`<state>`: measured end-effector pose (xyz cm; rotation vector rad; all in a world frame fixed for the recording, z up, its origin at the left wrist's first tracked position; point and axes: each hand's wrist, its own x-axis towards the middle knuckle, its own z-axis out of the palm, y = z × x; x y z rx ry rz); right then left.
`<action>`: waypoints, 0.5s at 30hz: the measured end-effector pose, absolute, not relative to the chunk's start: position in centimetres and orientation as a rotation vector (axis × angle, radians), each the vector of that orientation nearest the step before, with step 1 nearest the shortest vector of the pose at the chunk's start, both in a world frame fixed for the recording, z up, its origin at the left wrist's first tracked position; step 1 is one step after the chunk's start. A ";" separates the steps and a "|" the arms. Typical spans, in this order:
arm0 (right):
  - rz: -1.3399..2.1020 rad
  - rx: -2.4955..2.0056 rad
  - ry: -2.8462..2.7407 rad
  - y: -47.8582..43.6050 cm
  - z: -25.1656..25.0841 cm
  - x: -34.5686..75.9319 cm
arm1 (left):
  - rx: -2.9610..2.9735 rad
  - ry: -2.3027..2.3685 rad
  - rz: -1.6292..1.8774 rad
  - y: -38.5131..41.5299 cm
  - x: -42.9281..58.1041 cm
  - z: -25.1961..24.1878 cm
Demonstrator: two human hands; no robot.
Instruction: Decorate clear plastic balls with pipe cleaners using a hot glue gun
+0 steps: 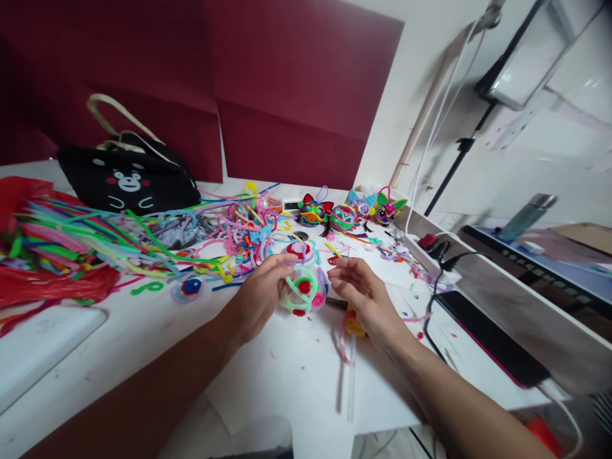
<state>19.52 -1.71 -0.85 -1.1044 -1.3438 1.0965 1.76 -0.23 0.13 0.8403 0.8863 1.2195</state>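
Standing here: left hand [262,288] curls around the side of the decorated ball [306,297], fingers closed on it; ball sits low over the white surface [268,382], can't tell if touching. Right hand [359,287] is just beside it, fingers bent, tips close together; a small red bit [331,261] shows at the tips, can't confirm it's gripped. Yellow glue gun [355,325] lies under that hand. Step looks like sticking trim onto the ball, my read. Next move likely calls for keeping the ball steady and a fine, precise fingertip placement, clear of the gun's nozzle.
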 end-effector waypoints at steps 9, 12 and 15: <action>1.044 -1.113 -1.482 -1.6 -1.8 19.5 | 0.781 0.861 1.368 0.2 1.5 -0.1; 1.004 -1.150 -1.540 -1.8 -2.1 19.3 | 0.785 0.838 1.408 0.3 1.5 -0.3; 0.962 -1.165 -1.591 -1.9 -2.2 19.0 | 0.787 0.828 1.434 0.3 1.7 -0.5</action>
